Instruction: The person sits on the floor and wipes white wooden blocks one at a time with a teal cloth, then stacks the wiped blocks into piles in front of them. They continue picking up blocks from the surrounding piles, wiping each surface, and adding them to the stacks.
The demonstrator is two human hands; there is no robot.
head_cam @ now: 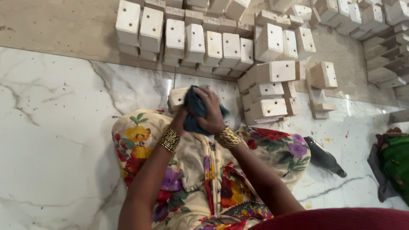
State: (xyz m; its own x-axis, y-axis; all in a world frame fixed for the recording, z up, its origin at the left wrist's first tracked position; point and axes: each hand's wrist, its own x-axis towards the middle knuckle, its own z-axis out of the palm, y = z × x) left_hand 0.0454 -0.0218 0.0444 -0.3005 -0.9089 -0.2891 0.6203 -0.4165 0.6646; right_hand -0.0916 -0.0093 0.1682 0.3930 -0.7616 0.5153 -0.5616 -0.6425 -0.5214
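Pale, cream-painted wood fills the far side of the scene: a row of wooden blocks [196, 40], each with small drilled holes, stands along the edge where the tan floor meets white marble. To the right of the hands a low stack of blocks [268, 96] lies on the marble floor [55, 127].

Near the centre, the person, seated on the floor, holds one wooden block [177, 98] above the lap. The left hand [181, 116] grips the block from below, fingers mostly hidden (how tightly they close cannot be told). The right hand [211, 113] is curled over a dark blue cloth [194, 108], pressing it against the block's right end. Both wrists wear gold bangles [228, 137].

The lap is covered by a floral garment [204, 170] in cream, red, yellow and purple. On the marble to the right, well apart from the hands, lies a dark bottle [324, 156]. At the far right edge sits a green fabric bundle [394, 159].
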